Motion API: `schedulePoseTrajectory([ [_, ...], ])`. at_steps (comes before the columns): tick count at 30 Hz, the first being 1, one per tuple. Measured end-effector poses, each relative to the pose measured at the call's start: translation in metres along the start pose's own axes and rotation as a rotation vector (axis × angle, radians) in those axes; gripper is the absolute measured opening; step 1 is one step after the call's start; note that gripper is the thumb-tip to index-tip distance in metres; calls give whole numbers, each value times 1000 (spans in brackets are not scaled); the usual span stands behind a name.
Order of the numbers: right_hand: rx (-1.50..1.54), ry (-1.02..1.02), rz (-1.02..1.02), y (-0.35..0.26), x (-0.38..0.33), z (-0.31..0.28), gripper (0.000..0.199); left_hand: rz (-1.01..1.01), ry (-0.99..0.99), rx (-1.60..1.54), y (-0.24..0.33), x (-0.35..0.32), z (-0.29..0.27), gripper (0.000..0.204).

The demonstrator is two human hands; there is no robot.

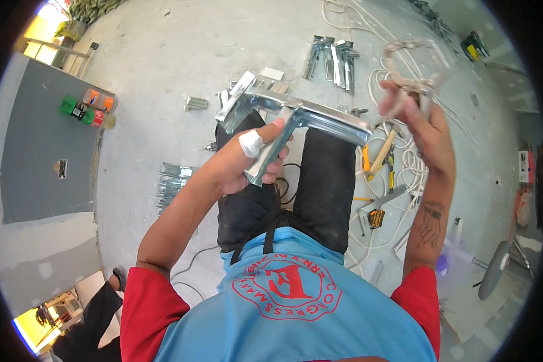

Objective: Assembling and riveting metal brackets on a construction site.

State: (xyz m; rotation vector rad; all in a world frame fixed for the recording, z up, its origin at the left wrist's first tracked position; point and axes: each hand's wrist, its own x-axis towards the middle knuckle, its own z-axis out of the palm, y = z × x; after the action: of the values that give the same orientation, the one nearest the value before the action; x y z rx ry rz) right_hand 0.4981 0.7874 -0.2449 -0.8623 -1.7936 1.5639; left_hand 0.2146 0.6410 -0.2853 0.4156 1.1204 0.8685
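Note:
My left hand (238,163) is closed around the short leg of a T-shaped bracket (320,117) of shiny galvanized steel channel, held above my knees. White tape or a bandage wraps part of that hand near the thumb. Raised to the right, my right hand (425,123) grips what looks like a metal locking C-clamp (413,57), its wide looped jaws upward and smeared by motion. The clamp and the bracket are apart. Behind the bracket, more short channel pieces (223,96) lie on the floor, partly hidden.
Cut steel pieces (342,63) lie ahead, others (174,181) at left. A hammer (383,154), tape measure (376,218) and tangled white cable (410,163) lie at right. Bottles (81,111) stand by a grey panel (42,151). Another person's leg (99,308) shows at lower left.

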Motion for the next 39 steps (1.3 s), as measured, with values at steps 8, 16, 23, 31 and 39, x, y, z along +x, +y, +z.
schedulePoseTrajectory([
  [8,140,-60,161,-13,-64,26,38,-18,50,-90,-4,9,-18,44],
  [16,134,-326,505,67,-55,113,36,328,367,553,-32,19,-10,65],
  [23,44,-264,363,64,-37,124,32,402,360,555,-31,14,2,66],
  [31,-209,-45,185,102,-46,134,32,266,311,293,-30,24,-14,61],
  [39,416,-18,346,96,-52,137,45,295,307,91,-45,39,-21,54],
])
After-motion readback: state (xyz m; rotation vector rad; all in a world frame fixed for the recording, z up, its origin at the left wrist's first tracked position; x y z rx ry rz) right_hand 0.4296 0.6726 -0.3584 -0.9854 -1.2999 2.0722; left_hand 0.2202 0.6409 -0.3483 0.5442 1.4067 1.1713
